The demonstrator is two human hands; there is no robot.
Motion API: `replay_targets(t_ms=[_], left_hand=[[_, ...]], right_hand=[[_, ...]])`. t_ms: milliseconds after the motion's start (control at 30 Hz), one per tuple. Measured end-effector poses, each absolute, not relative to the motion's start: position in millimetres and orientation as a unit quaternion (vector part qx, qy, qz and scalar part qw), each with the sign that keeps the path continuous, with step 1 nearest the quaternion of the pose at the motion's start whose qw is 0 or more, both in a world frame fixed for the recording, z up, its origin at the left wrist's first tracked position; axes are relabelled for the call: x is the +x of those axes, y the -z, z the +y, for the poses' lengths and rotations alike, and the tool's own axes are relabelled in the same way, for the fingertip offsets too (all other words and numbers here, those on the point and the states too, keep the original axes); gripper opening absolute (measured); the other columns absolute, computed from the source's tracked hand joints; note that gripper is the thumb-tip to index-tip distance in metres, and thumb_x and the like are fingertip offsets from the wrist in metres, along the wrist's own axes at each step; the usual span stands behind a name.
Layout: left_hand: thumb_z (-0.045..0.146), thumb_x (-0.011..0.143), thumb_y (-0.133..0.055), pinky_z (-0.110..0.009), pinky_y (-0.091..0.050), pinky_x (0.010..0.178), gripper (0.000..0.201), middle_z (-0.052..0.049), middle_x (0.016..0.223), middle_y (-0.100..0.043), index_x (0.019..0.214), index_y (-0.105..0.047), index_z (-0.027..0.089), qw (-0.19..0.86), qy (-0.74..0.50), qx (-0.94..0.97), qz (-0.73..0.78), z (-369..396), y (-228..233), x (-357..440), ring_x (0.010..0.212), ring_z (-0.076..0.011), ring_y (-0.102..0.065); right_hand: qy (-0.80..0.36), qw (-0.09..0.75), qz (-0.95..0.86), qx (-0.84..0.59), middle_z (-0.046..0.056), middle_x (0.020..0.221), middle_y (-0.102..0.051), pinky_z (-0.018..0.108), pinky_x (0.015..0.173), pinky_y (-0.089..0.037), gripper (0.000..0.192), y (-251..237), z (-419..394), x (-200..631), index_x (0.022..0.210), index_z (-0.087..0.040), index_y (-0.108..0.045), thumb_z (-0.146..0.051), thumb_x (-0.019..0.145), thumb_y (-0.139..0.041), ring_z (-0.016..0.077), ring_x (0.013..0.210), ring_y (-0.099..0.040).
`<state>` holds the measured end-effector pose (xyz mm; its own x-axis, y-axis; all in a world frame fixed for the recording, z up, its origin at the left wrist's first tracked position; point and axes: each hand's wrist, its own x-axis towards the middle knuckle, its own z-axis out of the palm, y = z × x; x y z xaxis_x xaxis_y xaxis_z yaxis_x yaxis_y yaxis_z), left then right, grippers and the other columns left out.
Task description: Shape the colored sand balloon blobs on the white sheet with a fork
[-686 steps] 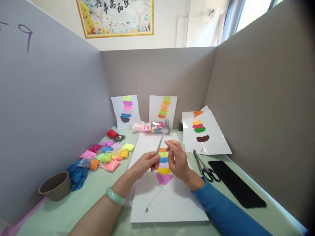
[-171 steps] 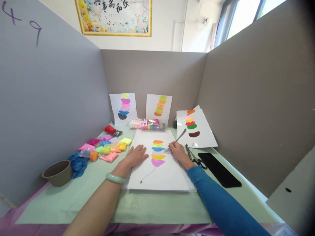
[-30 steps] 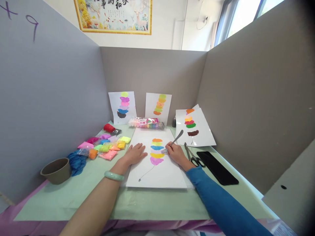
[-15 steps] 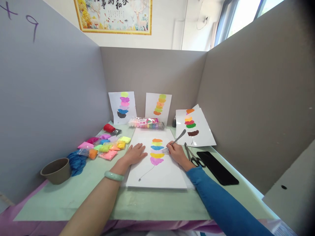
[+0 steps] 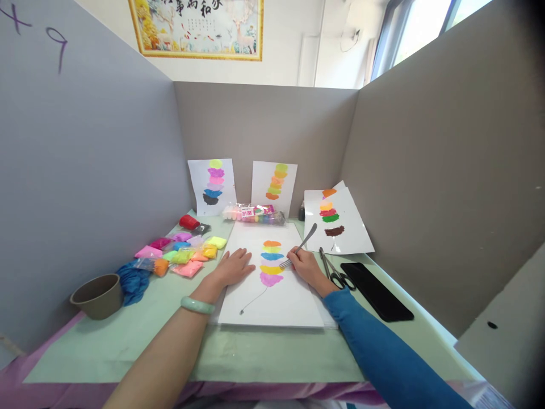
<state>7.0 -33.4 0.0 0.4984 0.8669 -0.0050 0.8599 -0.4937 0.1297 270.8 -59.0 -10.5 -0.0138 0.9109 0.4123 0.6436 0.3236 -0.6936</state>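
Note:
My right hand (image 5: 305, 266) grips a metal fork (image 5: 300, 246) like a pen, its tines touching the right edge of a stack of coloured clay smears (image 5: 271, 260) on a white sheet (image 5: 272, 298). The smears run orange, green, blue, pale lilac, yellow and pink, with a thin drawn line trailing below. My left hand (image 5: 233, 268) lies flat, fingers spread, on the sheet's left edge; a pale green bangle (image 5: 197, 305) circles that wrist.
Small bags of coloured clay (image 5: 183, 255) lie at left, beside a blue cloth (image 5: 133, 282) and a brown bowl (image 5: 99, 294). Scissors (image 5: 332, 270) and a black slab (image 5: 376, 291) lie at right. Finished sheets (image 5: 340, 221) lean against grey partitions, with a clay packet (image 5: 254, 213) at the back.
Over the last second the fork's tines shifted slightly against the smears while my left hand stayed flat. Long before, both hands held the fork above the sheet.

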Motion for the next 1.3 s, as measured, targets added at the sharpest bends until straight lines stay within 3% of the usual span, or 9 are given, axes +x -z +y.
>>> replay_targets(t_ms=[467,1133,1300], left_hand=[[0.053,0.095,-0.025,-0.053,-0.013,0.113,0.057,-0.011,0.155,-0.024,0.142,-0.036,0.023,0.057,-0.034,0.864,0.499,-32.4,1.1,7.0,0.144,-0.025,-0.017],[0.052,0.095,-0.026,-0.053,-0.013,0.113,0.056,-0.011,0.155,-0.025,0.141,-0.037,0.023,0.06,-0.032,0.863,0.5,-34.5,-1.6,7.8,0.144,-0.0248,-0.017],[0.052,0.096,-0.025,-0.053,-0.014,0.113,0.057,-0.011,0.155,-0.025,0.142,-0.036,0.022,0.064,-0.032,0.862,0.502,-35.5,-2.3,7.9,0.144,-0.0253,-0.018]], right_hand=[[-0.167,0.44,-0.689,-0.552,-0.001,0.054,-0.058,0.025,0.063,-0.038,0.024,10.4,-60.7,271.2,0.071,-0.02,-0.058,-0.032,0.083,-0.041,0.0172,0.062,-0.056],[-0.14,0.385,-0.696,-0.59,0.001,0.057,-0.058,0.025,0.064,-0.035,0.024,10.3,-57.3,270.5,0.076,-0.018,-0.06,-0.026,0.085,-0.04,0.0162,0.063,-0.055],[-0.17,0.419,-0.684,-0.572,-0.001,0.054,-0.056,0.026,0.063,-0.037,0.024,12.3,-56.8,272.2,0.074,-0.019,-0.06,-0.029,0.084,-0.041,0.0162,0.06,-0.054]])
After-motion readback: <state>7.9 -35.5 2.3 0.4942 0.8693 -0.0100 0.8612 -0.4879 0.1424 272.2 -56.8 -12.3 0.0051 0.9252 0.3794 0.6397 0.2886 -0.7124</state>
